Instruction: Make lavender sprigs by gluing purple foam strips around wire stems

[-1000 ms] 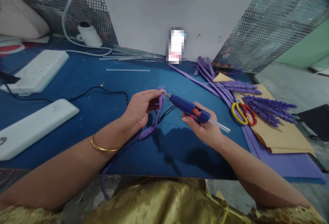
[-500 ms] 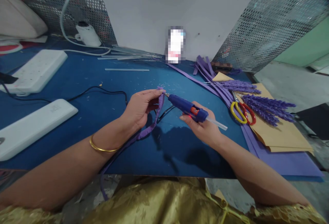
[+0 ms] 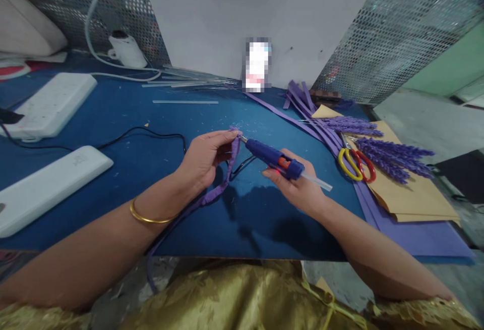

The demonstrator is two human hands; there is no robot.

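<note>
My left hand point(image 3: 206, 156) pinches the upper end of a purple strip point(image 3: 215, 194) between thumb and fingers. From there the strip hangs down in a curve and trails over the table's front edge. My right hand point(image 3: 298, 183) is wrapped round a blue hot glue gun point(image 3: 268, 154), with a clear glue stick point(image 3: 317, 180) poking out of its back. The gun's metal nozzle points left and meets, or nearly meets, the strip's end at my left fingertips. A small red light glows by my right thumb.
Right of my hands lie yellow-and-red scissors point(image 3: 355, 164), purple lavender-like stems point(image 3: 393, 156), brown paper point(image 3: 427, 199) and purple sheets point(image 3: 427, 239). Clear sticks point(image 3: 196, 78) and a pixelated phone-like screen point(image 3: 257, 65) are at the back. White power strips point(image 3: 56, 103) and a white case point(image 3: 56, 186) sit left.
Hands, strip and glue gun hold nearly the same pose. The whole view has shifted very slightly.
</note>
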